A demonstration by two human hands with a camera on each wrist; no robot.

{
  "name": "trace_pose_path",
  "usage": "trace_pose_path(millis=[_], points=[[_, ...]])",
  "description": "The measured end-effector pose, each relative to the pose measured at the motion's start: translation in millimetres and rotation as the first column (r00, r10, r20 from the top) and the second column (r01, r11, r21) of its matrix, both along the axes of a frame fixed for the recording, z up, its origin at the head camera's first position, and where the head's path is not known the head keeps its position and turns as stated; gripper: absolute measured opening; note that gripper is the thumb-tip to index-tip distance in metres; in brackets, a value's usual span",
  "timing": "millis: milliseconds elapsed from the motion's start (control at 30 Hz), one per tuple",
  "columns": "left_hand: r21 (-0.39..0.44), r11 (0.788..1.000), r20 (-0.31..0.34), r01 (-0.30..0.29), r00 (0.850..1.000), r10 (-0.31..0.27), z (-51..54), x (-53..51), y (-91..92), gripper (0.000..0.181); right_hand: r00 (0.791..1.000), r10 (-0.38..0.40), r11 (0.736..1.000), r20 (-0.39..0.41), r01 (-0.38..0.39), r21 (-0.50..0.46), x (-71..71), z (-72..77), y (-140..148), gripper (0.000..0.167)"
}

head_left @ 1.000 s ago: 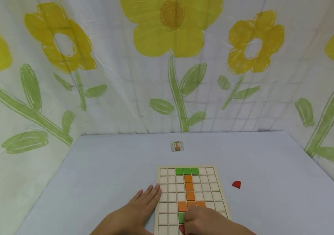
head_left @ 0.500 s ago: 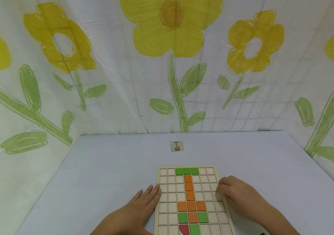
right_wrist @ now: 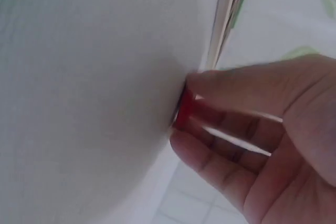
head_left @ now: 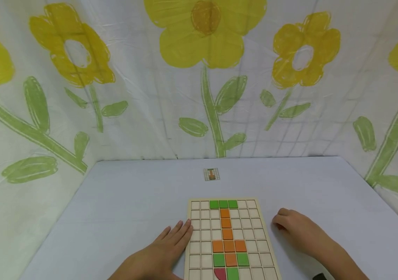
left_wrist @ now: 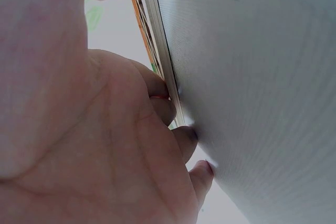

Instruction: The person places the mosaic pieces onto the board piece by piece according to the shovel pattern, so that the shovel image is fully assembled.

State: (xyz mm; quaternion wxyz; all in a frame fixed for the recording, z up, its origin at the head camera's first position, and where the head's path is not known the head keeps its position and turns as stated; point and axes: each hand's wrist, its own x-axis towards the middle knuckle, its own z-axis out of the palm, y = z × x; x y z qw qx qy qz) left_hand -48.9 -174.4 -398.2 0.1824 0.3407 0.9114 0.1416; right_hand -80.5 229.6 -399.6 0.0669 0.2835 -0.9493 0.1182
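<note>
A wooden grid board [head_left: 195, 247] lies on the table, with green tiles [head_left: 223, 204] in its top row, a column of orange tiles [head_left: 226, 223] and more green below. In the bottom row shown sits a dark red quarter-round tile [head_left: 221, 273]. Fingers extended, my left hand [head_left: 165, 249] rests against the board's left edge; the left wrist view shows its fingertips at the board's side [left_wrist: 165, 66]. Right of the board, my right hand [head_left: 298, 232] pinches a red quarter-round tile [right_wrist: 185, 109] between thumb and fingers, at the tabletop. In the head view that tile is hidden under the hand.
A small picture card [head_left: 211, 174] with a gridded pattern lies beyond the board. Behind the white table [head_left: 132, 194] hangs a curtain [head_left: 142, 109] with yellow flowers. A black strap [head_left: 319, 276] shows by the right wrist.
My right hand has left the lower part of the board and moved right to the loose red tile, which it now pinches. The bottom tiles are uncovered. My left hand stays put.
</note>
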Motion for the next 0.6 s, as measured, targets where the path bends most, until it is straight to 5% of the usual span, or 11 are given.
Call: trace_pose_path(millis=[267, 600], points=[[0.003, 1.000, 0.004, -0.004, 1.000, 0.004, 0.3, 0.1, 0.4, 0.126, 0.990, 0.107, 0.992, 0.089, -0.100, -0.080, 2.9, 2.2, -6.4, 0.025], [-0.002, 1.000, -0.012, -0.002, 1.000, 0.002, 0.2, 0.5, 0.4, 0.127, 0.988, 0.087, 0.995, 0.129, -0.080, -0.056, 6.1, 3.6, -9.6, 0.023]])
